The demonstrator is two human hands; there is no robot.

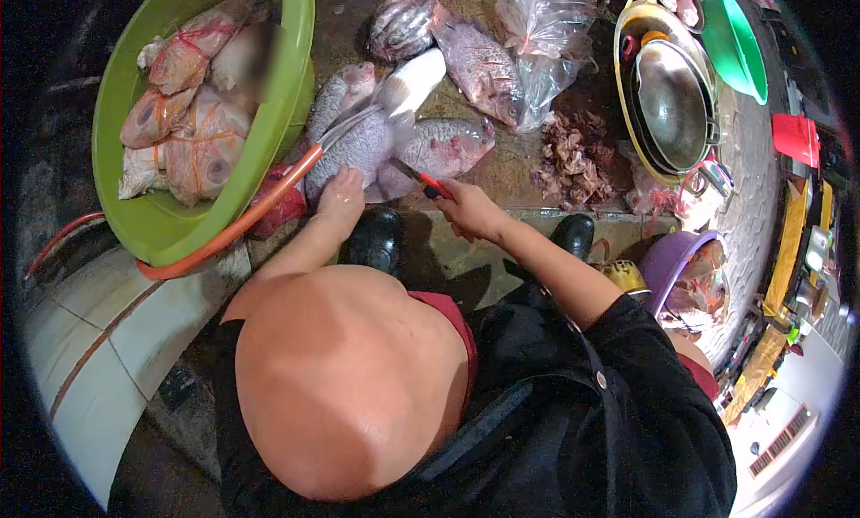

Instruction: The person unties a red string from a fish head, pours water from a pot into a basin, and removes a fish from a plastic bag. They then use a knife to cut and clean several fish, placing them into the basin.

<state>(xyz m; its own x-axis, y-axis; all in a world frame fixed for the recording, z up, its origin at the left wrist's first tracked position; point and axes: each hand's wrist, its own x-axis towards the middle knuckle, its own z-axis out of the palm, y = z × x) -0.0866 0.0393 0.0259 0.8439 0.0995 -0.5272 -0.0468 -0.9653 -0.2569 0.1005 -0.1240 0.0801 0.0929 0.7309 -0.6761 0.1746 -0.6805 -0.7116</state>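
Note:
A grey scaly fish [354, 149] lies on the wet floor in front of me. My left hand [341, 196] grips its near edge. In my right hand [464, 210] is a knife [414, 172] with a red handle, its short dark blade pointing at the same fish. Water streams over the fish from an orange hose [291, 178] draped across the rim of a green tub [303, 79]. Another grey fish [452, 146] with red patches lies just beyond the knife. Farther off are a fish [479, 66] with cut marks on its side and a striped-looking fish [401, 25].
Large fish heads [210, 146] fill the green tub at left. Fish scraps [573, 160] are piled to the right, below a clear plastic bag [551, 34]. Farther right stand a yellow basin [624, 70] holding a metal pan [672, 106], and a purple basin [667, 258] with fish parts.

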